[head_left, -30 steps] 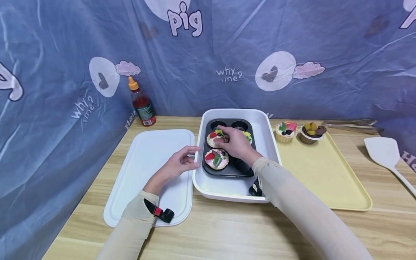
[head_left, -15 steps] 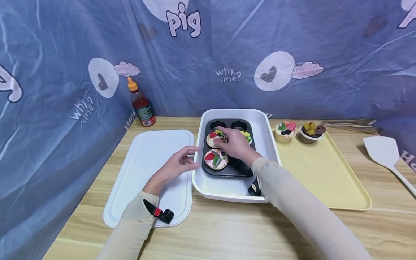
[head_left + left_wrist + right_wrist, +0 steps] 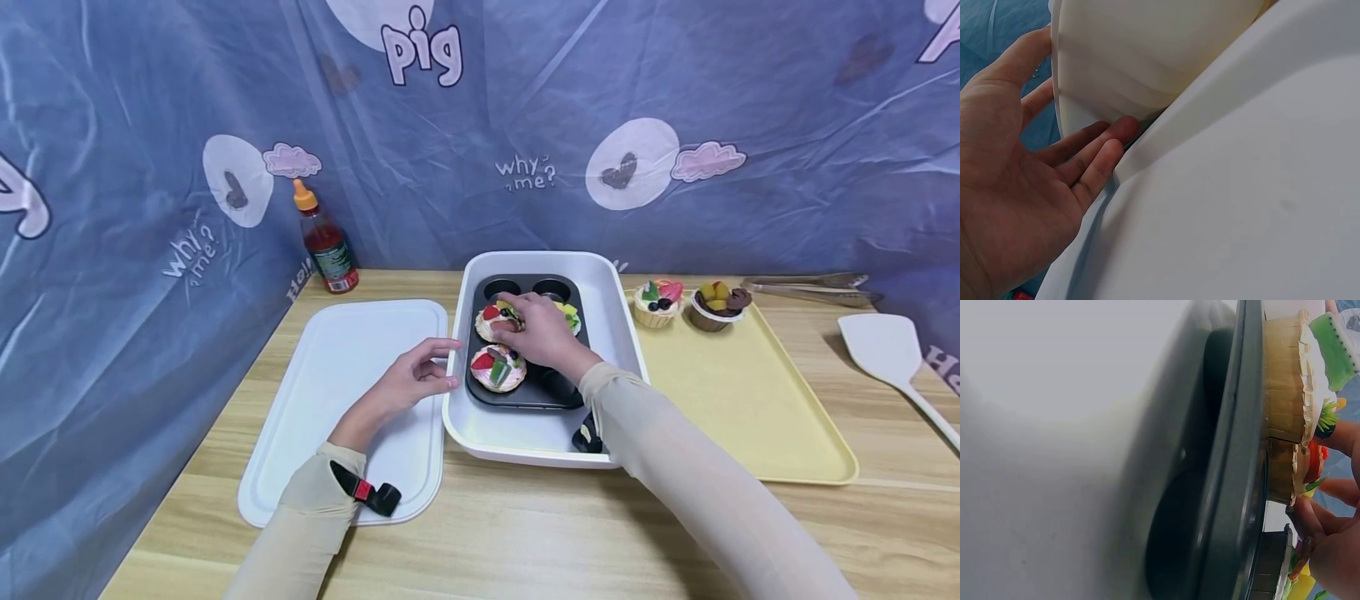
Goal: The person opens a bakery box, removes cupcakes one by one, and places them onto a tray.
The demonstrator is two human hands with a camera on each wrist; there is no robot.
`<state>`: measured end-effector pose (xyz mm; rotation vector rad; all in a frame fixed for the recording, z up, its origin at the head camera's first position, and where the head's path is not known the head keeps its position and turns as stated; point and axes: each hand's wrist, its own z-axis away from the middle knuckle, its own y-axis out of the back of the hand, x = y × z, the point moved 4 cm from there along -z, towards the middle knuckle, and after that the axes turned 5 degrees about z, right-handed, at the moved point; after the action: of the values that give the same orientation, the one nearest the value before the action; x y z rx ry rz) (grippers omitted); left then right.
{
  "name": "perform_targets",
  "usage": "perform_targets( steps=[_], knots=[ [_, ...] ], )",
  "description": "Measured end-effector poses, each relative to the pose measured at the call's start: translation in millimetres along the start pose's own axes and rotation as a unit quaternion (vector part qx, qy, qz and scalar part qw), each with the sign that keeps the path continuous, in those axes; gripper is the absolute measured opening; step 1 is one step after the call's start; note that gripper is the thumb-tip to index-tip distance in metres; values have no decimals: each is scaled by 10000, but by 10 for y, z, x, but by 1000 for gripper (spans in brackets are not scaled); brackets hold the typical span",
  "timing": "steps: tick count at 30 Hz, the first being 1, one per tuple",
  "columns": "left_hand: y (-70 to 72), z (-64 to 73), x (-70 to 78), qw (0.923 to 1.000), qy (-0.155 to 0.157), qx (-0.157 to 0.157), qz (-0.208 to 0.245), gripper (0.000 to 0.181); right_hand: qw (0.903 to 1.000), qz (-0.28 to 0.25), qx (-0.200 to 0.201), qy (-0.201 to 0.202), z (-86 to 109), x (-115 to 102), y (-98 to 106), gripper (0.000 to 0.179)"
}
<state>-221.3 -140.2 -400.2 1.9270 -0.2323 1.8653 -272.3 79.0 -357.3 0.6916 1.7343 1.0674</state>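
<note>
My right hand [image 3: 542, 329] reaches into a white tub [image 3: 633, 350] and grips the fruit cupcake [image 3: 491, 323] in the middle left well of a dark muffin tin [image 3: 536, 398]. In the right wrist view, fingers and thumb close about that cupcake's rim [image 3: 1283, 469]. Just nearer sits another fruit cupcake [image 3: 498, 369] with strawberry and a green slice on top. A third one with yellow fruit [image 3: 572, 317] is partly hidden behind the right hand. My left hand [image 3: 408, 375] touches the tub's left side from outside, its fingers relaxed along the outer wall [image 3: 1141, 56].
A white tray [image 3: 345, 367] lies left of the tub. To the right, a yellow tray [image 3: 750, 417] carries a cream cupcake [image 3: 658, 304] and a chocolate one [image 3: 717, 308]. Metal tongs [image 3: 813, 287], a white spatula [image 3: 885, 346] and a sauce bottle [image 3: 327, 246] stand or lie around.
</note>
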Motion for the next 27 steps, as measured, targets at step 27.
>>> perform_targets(
  steps=[27],
  knots=[
    [-4,0,-4,10000,-8,3,-6,57,9986,-329,-136,-383,5,0,11,63]
  ],
)
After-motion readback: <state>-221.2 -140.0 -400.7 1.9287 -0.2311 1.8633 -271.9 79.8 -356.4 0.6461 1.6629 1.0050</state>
